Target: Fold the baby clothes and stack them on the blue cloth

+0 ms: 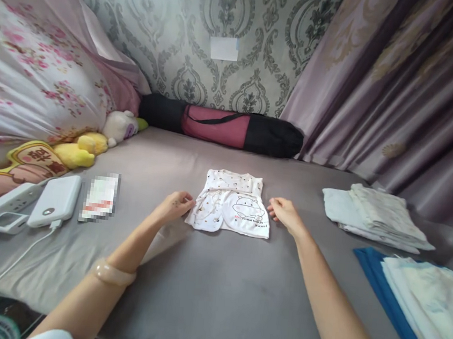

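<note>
A small white pair of baby shorts lies flat on the grey bed sheet, with a cartoon animal and lettering on one leg, small dark prints elsewhere and a drawstring. Its upper part looks folded over. My left hand is at its left edge, fingers loosely bent and the tips beside or touching the cloth; the exact contact is hard to see. Just off the right edge is my right hand, its fingers slightly curled and apart, holding nothing.
Folded light cloths are piled at right, with more cloths on a blue one nearer me. At left are a power bank, a power strip, cables and plush toys. A long black-and-red bag lies along the wall.
</note>
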Demonstrator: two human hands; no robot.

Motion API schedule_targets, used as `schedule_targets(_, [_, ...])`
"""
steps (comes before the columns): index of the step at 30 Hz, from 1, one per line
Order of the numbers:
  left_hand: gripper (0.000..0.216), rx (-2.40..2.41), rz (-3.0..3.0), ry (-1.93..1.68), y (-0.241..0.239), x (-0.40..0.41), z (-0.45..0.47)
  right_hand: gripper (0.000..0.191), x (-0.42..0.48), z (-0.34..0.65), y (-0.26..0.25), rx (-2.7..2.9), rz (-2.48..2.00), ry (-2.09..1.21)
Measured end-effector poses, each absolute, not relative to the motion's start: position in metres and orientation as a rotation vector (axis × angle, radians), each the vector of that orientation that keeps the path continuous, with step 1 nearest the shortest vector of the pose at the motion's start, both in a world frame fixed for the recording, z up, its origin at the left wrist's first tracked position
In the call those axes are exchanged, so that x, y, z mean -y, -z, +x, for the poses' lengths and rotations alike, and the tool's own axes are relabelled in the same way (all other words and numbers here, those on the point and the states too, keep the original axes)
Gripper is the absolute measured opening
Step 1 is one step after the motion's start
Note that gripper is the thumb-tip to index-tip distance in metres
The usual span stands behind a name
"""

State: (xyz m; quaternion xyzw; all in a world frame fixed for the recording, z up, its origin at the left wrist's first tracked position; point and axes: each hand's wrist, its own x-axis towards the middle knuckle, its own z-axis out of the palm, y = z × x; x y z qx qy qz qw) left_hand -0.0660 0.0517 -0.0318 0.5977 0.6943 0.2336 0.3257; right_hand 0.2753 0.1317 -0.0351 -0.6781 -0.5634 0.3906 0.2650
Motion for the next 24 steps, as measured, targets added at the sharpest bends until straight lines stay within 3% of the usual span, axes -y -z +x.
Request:
schedule_targets(5, [0.061, -1.801, 1.399, -0.593, 0.022, -0.029, -0.055, 0.018, -0.093, 0.287, 0.046, 1.676, -1.846, -1.023])
schedule_targets(9, [0.087, -1.629, 1.353, -0.661, 0.022, -0.02, -0.052, 0.033, -0.067, 0.281, 0.044, 1.827, -1.771, -0.956])
schedule_targets(17, [0.044, -1.456, 1.585, -0.666, 0.019, -0.015, -0.061, 0.053, -0.044, 0.281, 0.038, 2.116, -1.499, -0.837])
schedule_targets(21, [0.054, -1.453, 1.822, -0.656, 0.026, -0.014, -0.061, 0.045, -0.046, 0.282, 0.04, 2.248, -1.456, -0.521])
schedule_targets(24, [0.044, -1.546, 2.037, -0.748, 0.036, -0.018, -0.059, 0.035, -0.046, 0.28, 0.039, 2.242, -1.467, -0.4])
